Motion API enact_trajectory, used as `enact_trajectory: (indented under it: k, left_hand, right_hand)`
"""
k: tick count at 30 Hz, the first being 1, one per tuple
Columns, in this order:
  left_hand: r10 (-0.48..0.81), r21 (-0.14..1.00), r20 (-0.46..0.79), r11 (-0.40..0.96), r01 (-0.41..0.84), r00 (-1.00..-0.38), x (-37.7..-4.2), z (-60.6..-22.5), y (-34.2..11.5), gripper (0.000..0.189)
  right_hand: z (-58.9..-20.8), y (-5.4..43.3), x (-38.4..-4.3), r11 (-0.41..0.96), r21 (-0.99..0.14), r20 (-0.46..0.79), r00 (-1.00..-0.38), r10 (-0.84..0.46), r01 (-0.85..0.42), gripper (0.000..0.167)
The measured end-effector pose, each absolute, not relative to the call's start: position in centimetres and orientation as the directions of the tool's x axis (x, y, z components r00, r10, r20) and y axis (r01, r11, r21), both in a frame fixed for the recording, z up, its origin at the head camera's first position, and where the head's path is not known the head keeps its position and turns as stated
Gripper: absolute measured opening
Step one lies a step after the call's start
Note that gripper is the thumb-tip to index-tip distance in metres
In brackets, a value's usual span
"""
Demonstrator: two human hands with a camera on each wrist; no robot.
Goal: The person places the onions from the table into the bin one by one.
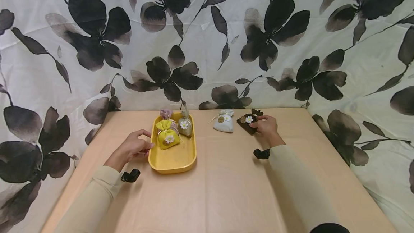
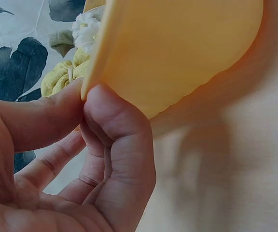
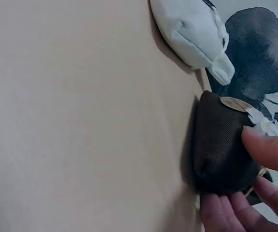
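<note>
My left hand (image 1: 132, 147) pinches the left rim of a yellow tray (image 1: 171, 160) between thumb and bent index finger, as the left wrist view shows close up. Inside the tray, toward its far end, lie a yellow drawstring pouch (image 1: 167, 141), a purple pouch (image 1: 166, 114) and a grey-beige pouch (image 1: 184, 128), with white flowers on the yellow and grey-beige ones. On the right, a dark brown drawstring pouch (image 3: 223, 145) is held by my right hand (image 1: 267, 129), thumb by its white flower and fingers along the opposite side. Part of its tied neck is hidden.
A white drawstring pouch (image 1: 223, 123) lies on the table (image 1: 226, 175) between the tray and the brown pouch, near the far edge. Behind the table hangs a white cloth (image 1: 220, 46) printed with dark flowers. A dark rounded object (image 1: 329, 228) shows at the bottom right.
</note>
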State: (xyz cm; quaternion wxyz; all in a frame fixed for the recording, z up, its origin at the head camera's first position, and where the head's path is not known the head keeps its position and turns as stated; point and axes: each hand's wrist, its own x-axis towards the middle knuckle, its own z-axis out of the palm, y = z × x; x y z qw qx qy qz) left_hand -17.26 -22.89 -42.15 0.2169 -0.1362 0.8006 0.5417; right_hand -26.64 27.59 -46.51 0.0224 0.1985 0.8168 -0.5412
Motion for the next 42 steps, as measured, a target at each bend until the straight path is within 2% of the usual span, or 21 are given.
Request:
enact_trajectory:
  k: [10,24,34,42]
  left_hand:
    - [0.007,0.802,-0.498,0.384,-0.458,-0.867,-17.2,-42.2,-22.7,0.05]
    - [0.008,0.808,-0.49,0.38,-0.45,-0.872,-17.0,-42.2,-22.6,0.049]
    - [0.004,0.808,-0.482,0.39,-0.442,-0.876,-17.1,-42.0,-22.7,0.049]
    - [0.007,0.813,-0.477,0.382,-0.439,-0.879,-17.1,-42.2,-22.7,0.049]
  right_hand:
    - [-47.4,27.2,-26.6,0.34,-0.876,-0.204,-0.901,0.383,0.342,0.045]
    - [-46.4,28.0,-25.6,0.331,-0.912,-0.142,-0.944,0.3,0.242,0.043]
    - [-44.4,27.7,-25.5,0.242,-0.96,-0.079,-0.966,0.248,0.14,0.043]
    - [-42.4,26.2,-24.5,0.238,-0.969,-0.023,-0.982,0.188,0.069,0.044]
